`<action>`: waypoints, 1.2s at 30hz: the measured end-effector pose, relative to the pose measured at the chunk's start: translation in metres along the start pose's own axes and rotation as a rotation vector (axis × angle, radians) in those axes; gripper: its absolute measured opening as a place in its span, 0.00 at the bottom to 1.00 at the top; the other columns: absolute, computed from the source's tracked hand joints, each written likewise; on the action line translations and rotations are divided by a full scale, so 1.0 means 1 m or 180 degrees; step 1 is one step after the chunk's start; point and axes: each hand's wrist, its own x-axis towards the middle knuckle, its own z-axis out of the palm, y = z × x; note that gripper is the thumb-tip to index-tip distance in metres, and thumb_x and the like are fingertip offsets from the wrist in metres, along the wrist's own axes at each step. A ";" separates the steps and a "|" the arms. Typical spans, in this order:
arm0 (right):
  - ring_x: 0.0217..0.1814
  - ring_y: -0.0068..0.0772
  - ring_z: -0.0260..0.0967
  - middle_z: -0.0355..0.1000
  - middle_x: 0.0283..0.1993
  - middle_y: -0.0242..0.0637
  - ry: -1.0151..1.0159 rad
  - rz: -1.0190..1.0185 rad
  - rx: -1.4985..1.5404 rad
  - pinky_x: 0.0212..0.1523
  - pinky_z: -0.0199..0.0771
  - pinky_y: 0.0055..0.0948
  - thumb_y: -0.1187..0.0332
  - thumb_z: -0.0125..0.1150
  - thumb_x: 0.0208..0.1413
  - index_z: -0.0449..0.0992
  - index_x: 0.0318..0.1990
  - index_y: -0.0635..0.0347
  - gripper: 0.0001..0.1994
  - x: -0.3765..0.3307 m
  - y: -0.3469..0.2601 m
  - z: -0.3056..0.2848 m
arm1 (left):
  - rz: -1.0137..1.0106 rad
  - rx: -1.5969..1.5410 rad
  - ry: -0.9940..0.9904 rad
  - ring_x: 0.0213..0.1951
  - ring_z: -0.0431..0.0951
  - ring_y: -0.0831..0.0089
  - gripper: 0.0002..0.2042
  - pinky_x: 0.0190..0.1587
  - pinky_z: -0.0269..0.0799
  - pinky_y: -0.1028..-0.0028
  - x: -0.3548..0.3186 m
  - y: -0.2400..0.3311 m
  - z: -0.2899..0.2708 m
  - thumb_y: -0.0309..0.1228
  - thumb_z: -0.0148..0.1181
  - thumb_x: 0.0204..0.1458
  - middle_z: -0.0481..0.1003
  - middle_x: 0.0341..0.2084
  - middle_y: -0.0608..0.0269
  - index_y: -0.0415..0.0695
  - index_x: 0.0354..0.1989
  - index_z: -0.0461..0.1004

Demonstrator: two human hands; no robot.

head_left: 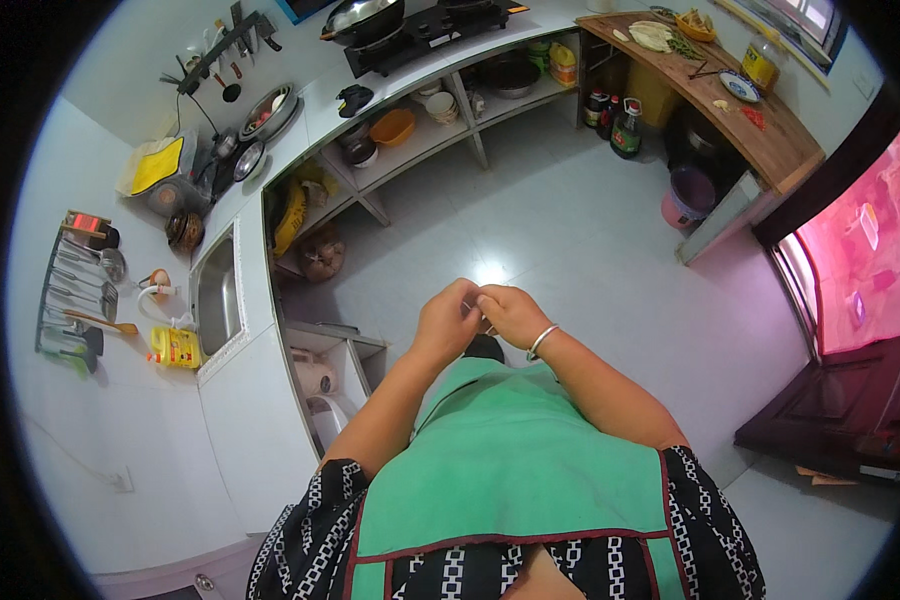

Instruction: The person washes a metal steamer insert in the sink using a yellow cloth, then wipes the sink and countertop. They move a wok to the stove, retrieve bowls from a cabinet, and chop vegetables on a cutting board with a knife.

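The left grip (448,318) and the right grip (513,314) touch each other in the middle, over the floor (590,215). Both have bent fingers, and their thumbs and fingertips come together. A tiny pale bit (487,326) shows right where the two grips meet, at the fingers. It is too small to tell what it is, or if it is being held. The fingers cover each other, so I cannot tell how far open each grip is, or if it has hold of anything.

A white bracelet (542,342) goes around the right wrist. The green apron (515,470) is on the near side of both grips.

To the left is a white table (245,400) with a sink (220,300) in it. A yellow jug (176,347) stands just left of the sink. On the far side is a black stove (435,35), with a wok (362,20) at its left end. An orange bowl (393,126) sits on a shelf under there.

Far to the right is a wooden table (788,155). A blue and white plate (739,86) and red bits (755,118) lie on it. A green bottle (627,132) stands on the floor, and a bucket (688,195) is to its right, a little nearer.
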 end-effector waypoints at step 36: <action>0.48 0.30 0.69 0.69 0.46 0.39 0.0041 0.0498 0.0891 0.48 0.72 0.29 0.70 0.50 0.57 0.70 0.47 0.66 0.13 0.571 -0.142 0.072 | -0.0951 -0.3037 0.1481 0.37 0.74 0.75 0.09 0.38 0.71 0.76 0.378 -0.280 -0.267 0.30 0.53 0.53 0.73 0.34 0.64 0.40 0.40 0.70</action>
